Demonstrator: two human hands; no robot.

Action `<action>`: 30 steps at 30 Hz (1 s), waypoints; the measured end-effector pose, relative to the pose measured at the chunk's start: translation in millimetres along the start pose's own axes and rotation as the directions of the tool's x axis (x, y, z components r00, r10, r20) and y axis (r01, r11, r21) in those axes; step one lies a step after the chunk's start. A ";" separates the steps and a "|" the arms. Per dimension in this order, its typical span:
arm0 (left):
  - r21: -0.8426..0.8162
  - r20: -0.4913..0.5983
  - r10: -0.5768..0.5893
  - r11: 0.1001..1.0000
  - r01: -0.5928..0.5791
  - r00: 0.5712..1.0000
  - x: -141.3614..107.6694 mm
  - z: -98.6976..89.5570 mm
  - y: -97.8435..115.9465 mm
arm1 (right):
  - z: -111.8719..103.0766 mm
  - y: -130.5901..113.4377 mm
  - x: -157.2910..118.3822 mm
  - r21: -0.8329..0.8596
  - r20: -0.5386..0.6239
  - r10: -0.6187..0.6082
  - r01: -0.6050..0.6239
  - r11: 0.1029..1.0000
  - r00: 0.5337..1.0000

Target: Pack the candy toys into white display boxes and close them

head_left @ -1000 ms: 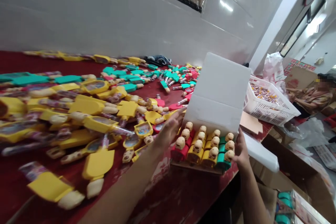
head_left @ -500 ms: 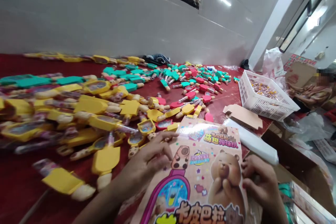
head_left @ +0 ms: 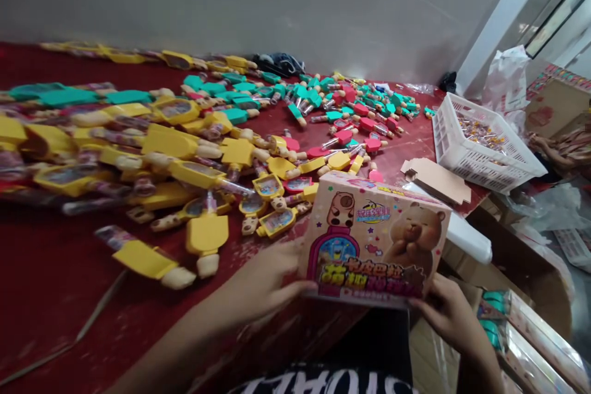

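A printed cardboard box (head_left: 369, 252) with a bear picture and colourful lettering is held between my two hands, tilted so its front panel faces me. My left hand (head_left: 279, 274) grips its left side, the thumb lying over the lower front corner. On the opposite side, my right hand (head_left: 446, 308) holds the lower right edge; part of its fingers is hidden behind the box. Just beyond my left hand lie many yellow paddle-shaped toys (head_left: 207, 237) with tan animal-head ends and clear tubes.
Green toys (head_left: 235, 116) and pink toys (head_left: 344, 137) spread across the red table (head_left: 152, 332). Flat cardboard pieces (head_left: 436, 180) lie near a white plastic crate (head_left: 484, 166) of small items. Packed boxes (head_left: 540, 345) sit in a carton at lower right. A person (head_left: 566, 151) sits at far right.
The box has gone from a flat-looking panel close to me to a squared shape with its top edge showing. Both hands have shifted to its lower sides. The view has tilted down.
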State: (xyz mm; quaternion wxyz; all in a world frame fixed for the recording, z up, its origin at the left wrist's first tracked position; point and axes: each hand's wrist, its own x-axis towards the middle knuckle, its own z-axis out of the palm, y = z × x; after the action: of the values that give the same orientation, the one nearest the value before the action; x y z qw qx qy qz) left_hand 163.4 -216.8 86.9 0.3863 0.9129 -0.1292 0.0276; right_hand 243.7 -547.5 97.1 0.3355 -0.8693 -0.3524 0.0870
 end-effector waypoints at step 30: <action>0.434 -0.356 0.209 0.900 -0.037 0.911 74.1 60.2 -104.3 | 65.9 125.2 70.6 -0.012 -0.393 -0.041 0.039 0.999 0.919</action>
State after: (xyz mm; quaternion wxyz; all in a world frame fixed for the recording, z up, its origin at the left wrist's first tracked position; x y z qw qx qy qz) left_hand 258.7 -205.9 -16.9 0.1971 0.9395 -0.0983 0.2623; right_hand 339.5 -531.7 -27.8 0.3993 -0.8624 -0.2957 -0.0967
